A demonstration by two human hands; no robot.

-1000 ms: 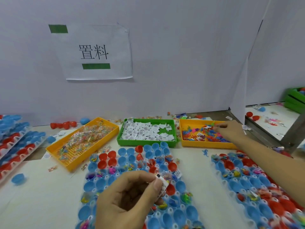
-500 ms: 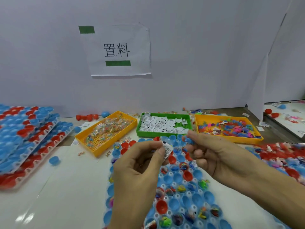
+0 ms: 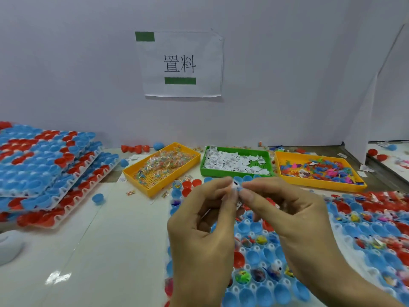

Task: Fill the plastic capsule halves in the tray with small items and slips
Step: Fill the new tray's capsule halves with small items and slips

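Note:
A white tray (image 3: 261,251) of blue and red capsule halves lies in front of me, several halves holding small coloured toys. Above it my left hand (image 3: 203,229) and my right hand (image 3: 285,213) meet at the fingertips. Both pinch a small printed paper slip (image 3: 236,191) between thumbs and forefingers. My hands hide the tray's middle rows. A second filled tray (image 3: 376,220) lies to the right.
At the back stand a yellow bin of wrapped sweets (image 3: 161,168), a green bin of slips (image 3: 235,162) and a yellow bin of coloured toys (image 3: 318,171). Stacked capsule trays (image 3: 44,165) sit at left. A loose blue half (image 3: 98,198) lies on the table.
My right hand came back from the toy bin and joined my left hand at the slip. The view has swung to the left, so the stacked trays show more.

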